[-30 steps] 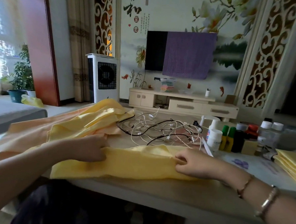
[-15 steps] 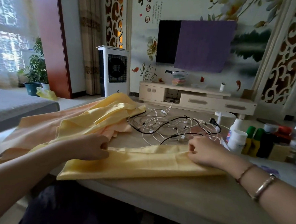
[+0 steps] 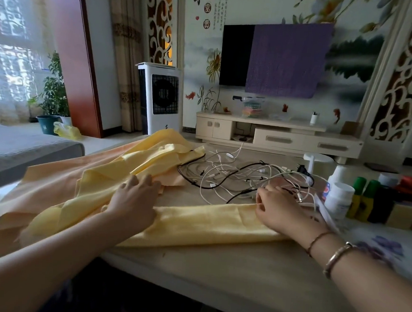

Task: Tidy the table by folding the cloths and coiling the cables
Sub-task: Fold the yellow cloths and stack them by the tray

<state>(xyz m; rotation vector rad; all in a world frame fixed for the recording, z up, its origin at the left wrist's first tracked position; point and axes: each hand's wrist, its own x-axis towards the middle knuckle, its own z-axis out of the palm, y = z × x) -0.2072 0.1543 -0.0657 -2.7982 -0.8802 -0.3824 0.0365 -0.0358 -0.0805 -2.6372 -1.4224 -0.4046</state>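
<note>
Head view: yellow cloth mid-fold, flat along table edge, just in front of tangled cables.
Left hand spread flat, pressing cloth; right hand pinching far hem. Best keep hems aligned, smooth outward, avoid snagging cables.

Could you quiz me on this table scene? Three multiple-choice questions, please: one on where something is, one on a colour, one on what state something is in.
1. Where do the cables lie?
A. beyond the folded yellow cloth
B. on the floor
C. under the table

2. What colour are the caps of the two small bottles on the right?
A. blue
B. green
C. pink

3. In what state are the cables?
A. neatly coiled
B. boxed
C. loose and tangled

Answers: 1 A, they lie on the table behind the cloth. 2 B, both caps are green. 3 C, white and black leads cross in a heap.
</note>
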